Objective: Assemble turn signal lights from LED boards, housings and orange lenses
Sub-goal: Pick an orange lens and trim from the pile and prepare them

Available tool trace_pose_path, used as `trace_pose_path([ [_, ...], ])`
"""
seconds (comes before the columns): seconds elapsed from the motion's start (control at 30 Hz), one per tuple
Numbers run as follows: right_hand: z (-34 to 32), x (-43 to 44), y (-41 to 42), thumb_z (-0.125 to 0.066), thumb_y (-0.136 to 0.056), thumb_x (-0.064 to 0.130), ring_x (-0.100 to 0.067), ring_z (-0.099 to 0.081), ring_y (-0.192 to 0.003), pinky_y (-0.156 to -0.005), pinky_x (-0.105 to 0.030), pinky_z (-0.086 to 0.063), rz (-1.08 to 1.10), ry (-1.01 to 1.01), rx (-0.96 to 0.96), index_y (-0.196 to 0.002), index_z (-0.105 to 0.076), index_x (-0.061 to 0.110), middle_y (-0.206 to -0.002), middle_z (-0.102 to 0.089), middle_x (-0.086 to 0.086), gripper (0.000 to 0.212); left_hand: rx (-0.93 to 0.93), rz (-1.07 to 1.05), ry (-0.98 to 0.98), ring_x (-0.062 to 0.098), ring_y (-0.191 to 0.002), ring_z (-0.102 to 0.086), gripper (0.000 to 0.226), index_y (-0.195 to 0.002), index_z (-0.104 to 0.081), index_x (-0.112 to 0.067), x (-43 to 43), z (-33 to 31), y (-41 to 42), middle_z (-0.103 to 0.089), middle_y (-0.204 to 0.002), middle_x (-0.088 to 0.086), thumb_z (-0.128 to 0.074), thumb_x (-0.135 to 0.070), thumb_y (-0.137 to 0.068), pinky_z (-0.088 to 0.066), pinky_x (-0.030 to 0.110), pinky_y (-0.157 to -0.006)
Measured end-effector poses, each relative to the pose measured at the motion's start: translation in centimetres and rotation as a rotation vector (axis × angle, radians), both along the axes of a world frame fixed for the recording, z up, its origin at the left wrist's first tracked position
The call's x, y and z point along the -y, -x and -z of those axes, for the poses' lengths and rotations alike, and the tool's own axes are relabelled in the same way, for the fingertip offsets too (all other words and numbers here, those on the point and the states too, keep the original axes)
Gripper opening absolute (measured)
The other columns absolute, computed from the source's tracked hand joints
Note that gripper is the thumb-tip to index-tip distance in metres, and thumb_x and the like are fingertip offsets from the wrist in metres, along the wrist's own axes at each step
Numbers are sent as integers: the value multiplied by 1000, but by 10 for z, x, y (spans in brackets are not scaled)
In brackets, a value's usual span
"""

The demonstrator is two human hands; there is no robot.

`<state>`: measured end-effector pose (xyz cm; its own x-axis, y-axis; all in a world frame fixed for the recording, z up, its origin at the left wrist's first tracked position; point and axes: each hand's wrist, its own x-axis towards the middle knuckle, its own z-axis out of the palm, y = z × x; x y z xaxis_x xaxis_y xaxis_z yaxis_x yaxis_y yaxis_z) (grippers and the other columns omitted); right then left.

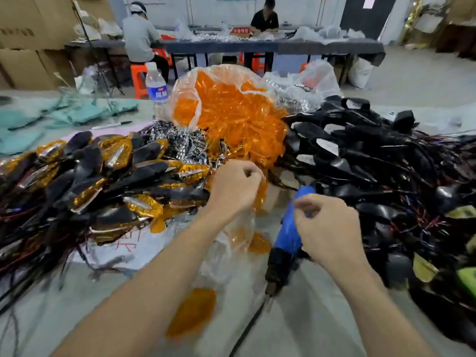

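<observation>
Head view: orange lenses (231,117) spill from a clear bag (260,76) mid-table, with black housings (360,161) heaped to their right and assembled lights (103,176) to their left. The left hand (235,186) is curled at the lens pile's foot and the right hand (327,228) is curled above a blue tool (288,235); whether either pinches anything I cannot tell

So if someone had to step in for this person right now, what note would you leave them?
Left hand: fingers curled at the edge of the orange lenses spilling from their bag; unclear whether its grip has one.
Right hand: loosely curled over the blue-handled tool lying on the table; hold unclear.
Black wired housings: heaped at right.
Done: a heap of assembled lights at left.
Left to do: many housings and lenses not yet joined.
</observation>
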<state>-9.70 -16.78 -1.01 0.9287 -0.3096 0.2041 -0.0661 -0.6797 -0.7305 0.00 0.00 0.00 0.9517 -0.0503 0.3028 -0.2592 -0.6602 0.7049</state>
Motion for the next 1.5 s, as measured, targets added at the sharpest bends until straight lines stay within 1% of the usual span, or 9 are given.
trace_pose_path([
  [0.07,0,-12,-21,-71,-86,22,-6,-70,-80,-80,-27,-57,-57,4,66,-77,-74,39,-76,-72,25,20,15,-54,-63,-1,-53,-60,28,-79,-75,-33,-20,8,-4,-70,-76,-20,-59,-18,-97,-40,12,-45],
  [0.2,10,-53,-61,-66,-91,15,-7,-68,-103,-98,-28,-54,-228,-44,35,-114,-79,26,-109,-77,9,28,118,-187,-80,-1,-75,-64,22,-95,-79,-28,-51,33,-4,-71,-89,-16,-61,-15,-98,-52,18,-71],
  [0.37,24,-55,-70,-65,-96,21,4,-59,-93,-88,-16,-45,-269,19,17,-122,-74,31,-117,-73,15,29,209,-158,-204,17,-97,-64,24,-112,-78,-28,-53,43,9,-74,-106,-2,-61,-17,-99,-48,31,-84],
  [0.6,20,-43,-62,-61,-97,17,-9,-62,-99,-93,-32,-57,-245,136,-102,-127,-71,32,-119,-69,8,34,256,-155,-254,24,-103,-62,28,-120,-77,-27,-47,42,22,-75,-97,-3,-70,-20,-94,-48,39,-91],
  [0.8,22,-41,-73,-65,-94,11,-17,-60,-80,-73,-33,-56,-308,276,-219,-133,-62,39,-123,-67,1,48,391,-216,-379,23,-97,-58,25,-110,-82,-22,-42,39,24,-78,-85,-2,-79,-17,-85,-36,37,-94],
  [1.07,26,-47,-75,-64,-94,6,-9,-60,-74,-66,-19,-43,-314,187,47,-128,-69,38,-127,-68,5,47,705,-318,-529,27,-86,-60,14,-94,-84,-21,-53,25,26,-78,-84,-4,-74,-18,-84,-33,37,-91],
  [1.17,20,-50,-72,-66,-92,2,-18,-66,-94,-79,-24,-46,-314,222,71,-129,-69,36,-132,-66,1,50,693,-266,-520,27,-86,-61,14,-89,-84,-21,-52,25,28,-78,-83,-5,-71,-18,-85,-35,39,-92],
  [1.4,24,-50,-69,-55,-94,11,-24,-61,-95,-66,-34,-40,-465,589,-184,-154,-39,35,-129,-65,-3,67,610,-186,-576,24,-84,-58,19,-83,-83,-25,-51,31,27,-74,-80,-7,-65,-20,-85,-33,38,-94],
  [1.5,23,-52,-68,-57,-94,12,-20,-53,-82,-61,-31,-36,-443,583,-187,-147,-46,37,-113,-65,-2,60,568,-162,-572,23,-85,-57,20,-83,-83,-25,-51,30,27,-74,-81,-8,-64,-21,-82,-33,39,-93],
])
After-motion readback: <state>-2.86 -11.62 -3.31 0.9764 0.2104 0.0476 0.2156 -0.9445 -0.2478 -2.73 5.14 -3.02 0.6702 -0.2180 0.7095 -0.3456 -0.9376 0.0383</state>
